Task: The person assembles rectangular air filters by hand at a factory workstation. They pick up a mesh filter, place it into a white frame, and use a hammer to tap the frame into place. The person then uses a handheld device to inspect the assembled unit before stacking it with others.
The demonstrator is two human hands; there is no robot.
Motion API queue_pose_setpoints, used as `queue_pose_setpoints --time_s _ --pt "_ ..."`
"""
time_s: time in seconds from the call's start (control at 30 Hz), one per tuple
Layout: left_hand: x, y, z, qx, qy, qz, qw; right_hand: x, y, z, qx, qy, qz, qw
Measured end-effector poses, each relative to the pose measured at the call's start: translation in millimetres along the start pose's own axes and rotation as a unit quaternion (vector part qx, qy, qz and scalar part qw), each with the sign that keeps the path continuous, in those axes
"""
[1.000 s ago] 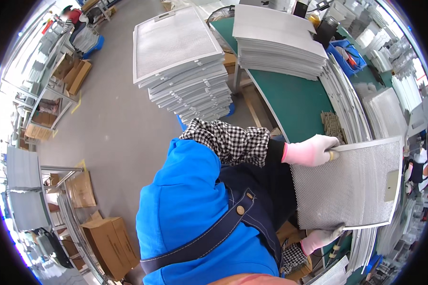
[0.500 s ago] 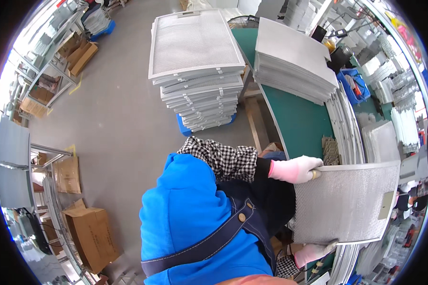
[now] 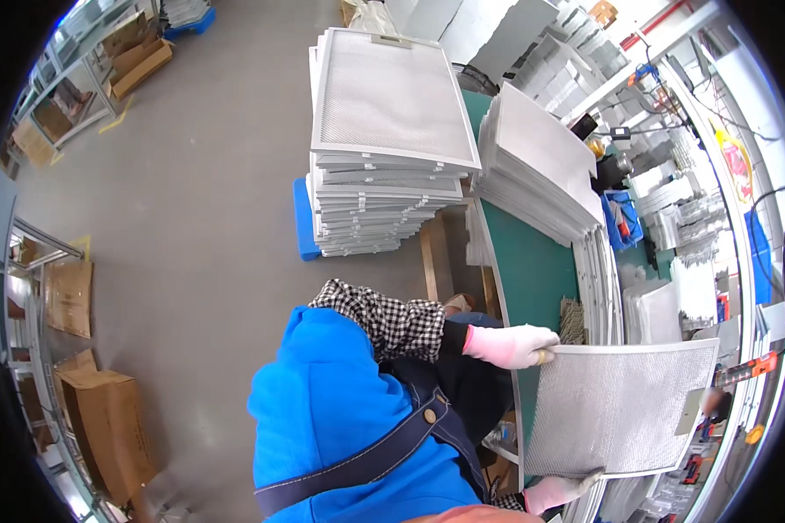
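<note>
A framed metal mesh filter panel (image 3: 619,410) is held tilted over the green-topped workbench. My left hand (image 3: 516,346), in a white glove with a pink cuff, grips the panel's upper corner, its thumb over the frame. Along the lower edge, my right hand (image 3: 563,492) in a matching glove closes on the frame; part of its fingers is hidden behind the panel. A small plate or label (image 3: 689,412) sits at the panel's right end. Behind the panel, a row of thin white frames (image 3: 597,292) lies along the bench.
A tall stack of mesh panels (image 3: 392,100) rises on a blue base (image 3: 305,222). More flat sheets (image 3: 545,148) are piled on the green bench top (image 3: 528,253), near a blue bin (image 3: 622,220). Cardboard boxes (image 3: 109,427) and metal racks stand across the floor.
The view has turned, so the stacks and bench shift in the picture. The mesh panel sits lower in view, still between both hands.
</note>
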State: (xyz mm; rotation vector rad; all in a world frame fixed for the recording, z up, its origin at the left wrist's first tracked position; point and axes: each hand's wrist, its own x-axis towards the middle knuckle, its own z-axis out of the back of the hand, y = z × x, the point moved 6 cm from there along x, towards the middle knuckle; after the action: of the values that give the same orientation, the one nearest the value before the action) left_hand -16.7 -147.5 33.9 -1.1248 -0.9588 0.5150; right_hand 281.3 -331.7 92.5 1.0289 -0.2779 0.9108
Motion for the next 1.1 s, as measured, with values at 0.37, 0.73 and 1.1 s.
queue_pose_setpoints --time_s 0.37,0.73,1.1 --pt "-5.4 -48.7 15.7 0.091 -0.181 -0.142 0.969 4.1 78.7 23.4 0.344 -0.089 -0.053 0.933" --pt "-11.8 -51.8 -62.7 -0.35 -0.086 -0.038 0.932 55.2 187.4 88.6 0.28 0.025 0.115 0.953" --pt "-42.5 -11.4 -108.9 0.023 0.137 0.04 0.989 98.3 124.9 88.7 0.035 0.148 0.033 0.988"
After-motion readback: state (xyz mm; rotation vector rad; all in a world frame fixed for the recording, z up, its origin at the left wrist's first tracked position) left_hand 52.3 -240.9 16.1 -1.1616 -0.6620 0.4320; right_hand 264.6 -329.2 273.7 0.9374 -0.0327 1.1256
